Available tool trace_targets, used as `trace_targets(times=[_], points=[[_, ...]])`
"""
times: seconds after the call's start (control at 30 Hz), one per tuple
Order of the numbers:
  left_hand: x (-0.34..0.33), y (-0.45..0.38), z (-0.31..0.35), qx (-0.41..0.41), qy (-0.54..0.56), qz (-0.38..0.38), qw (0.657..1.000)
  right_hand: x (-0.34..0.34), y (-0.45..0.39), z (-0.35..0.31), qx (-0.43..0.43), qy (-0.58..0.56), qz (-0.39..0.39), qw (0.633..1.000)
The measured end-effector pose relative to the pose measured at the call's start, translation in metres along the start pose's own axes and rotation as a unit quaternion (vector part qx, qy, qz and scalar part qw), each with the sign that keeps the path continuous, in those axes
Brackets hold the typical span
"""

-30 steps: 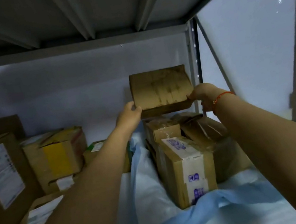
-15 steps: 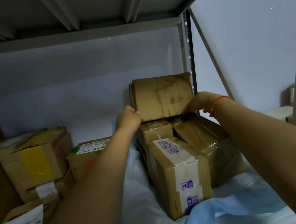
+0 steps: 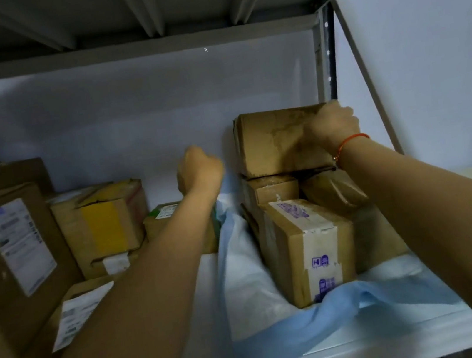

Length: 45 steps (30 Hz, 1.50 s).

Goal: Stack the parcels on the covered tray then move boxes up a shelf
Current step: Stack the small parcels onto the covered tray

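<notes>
Far left of the shelf, a big brown cardboard box with a white label (image 3: 8,255), then a brown carton with a yellow patch (image 3: 102,221) (taped, a bit crushed). Left hand (image 3: 199,170) hangs mid-shelf, fingers curled, holding nothing. On the blue-and-white sheet covering the tray (image 3: 243,270), the stained brown parcel (image 3: 275,141) sits atop the stack at the back right corner, right hand (image 3: 333,129) resting on its upper right edge; whether it grips, can't tell.

shelf (image 3: 378,345) under blue cover (image 3: 284,335), boxes (image 3: 102,221)
</notes>
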State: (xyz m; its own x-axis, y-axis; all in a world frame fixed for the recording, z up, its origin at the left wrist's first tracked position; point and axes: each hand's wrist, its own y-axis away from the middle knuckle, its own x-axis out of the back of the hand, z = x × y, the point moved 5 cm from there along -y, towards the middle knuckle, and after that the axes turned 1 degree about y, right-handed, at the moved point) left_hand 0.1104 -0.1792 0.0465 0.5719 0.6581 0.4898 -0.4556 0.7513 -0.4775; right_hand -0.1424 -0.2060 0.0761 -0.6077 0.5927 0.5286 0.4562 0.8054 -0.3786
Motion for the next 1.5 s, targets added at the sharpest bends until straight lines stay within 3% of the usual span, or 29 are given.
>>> trace_targets(times=[0.1, 0.2, 0.4, 0.53, 0.67, 0.77, 0.93, 1.0, 1.23, 1.5], points=[[0.043, 0.007, -0.008, -0.006, 0.005, 0.066, 0.998, -0.005, 0.026, -0.039, 0.083, -0.044, 0.041, 0.995], [0.077, 0.012, -0.03, 0.01, 0.011, 0.087, 0.996, -0.034, 0.053, -0.081, 0.138, -0.045, -0.003, 0.989], [0.135, 0.02, -0.08, 0.051, -0.009, 0.092, 0.994, -0.113, 0.127, -0.147, 0.255, -0.019, -0.207, 0.945], [0.156, 0.019, -0.114, 0.106, -0.029, 0.071, 0.991, -0.162, 0.183, -0.169, 0.274, -0.003, -0.356, 0.893], [0.158, 0.008, -0.143, 0.155, -0.002, 0.046, 0.987, -0.205, 0.208, -0.177, 0.267, -0.021, -0.394, 0.879], [0.155, 0.002, -0.161, 0.215, 0.096, 0.032, 0.971, -0.219, 0.216, -0.178, 0.272, -0.013, -0.391, 0.879], [0.128, -0.027, -0.198, 0.273, 0.289, 0.038, 0.917, -0.231, 0.22, -0.174, 0.269, 0.01, -0.347, 0.898], [0.116, -0.04, -0.217, 0.284, 0.31, 0.044, 0.906, -0.232, 0.223, -0.174, 0.273, 0.018, -0.312, 0.91], [0.147, 0.01, -0.173, 0.266, 0.38, 0.047, 0.885, -0.22, 0.232, -0.176, 0.191, -0.014, -0.193, 0.962], [0.146, 0.003, -0.19, 0.241, 0.374, 0.114, 0.889, -0.193, 0.24, -0.184, 0.169, -0.082, -0.136, 0.973]])
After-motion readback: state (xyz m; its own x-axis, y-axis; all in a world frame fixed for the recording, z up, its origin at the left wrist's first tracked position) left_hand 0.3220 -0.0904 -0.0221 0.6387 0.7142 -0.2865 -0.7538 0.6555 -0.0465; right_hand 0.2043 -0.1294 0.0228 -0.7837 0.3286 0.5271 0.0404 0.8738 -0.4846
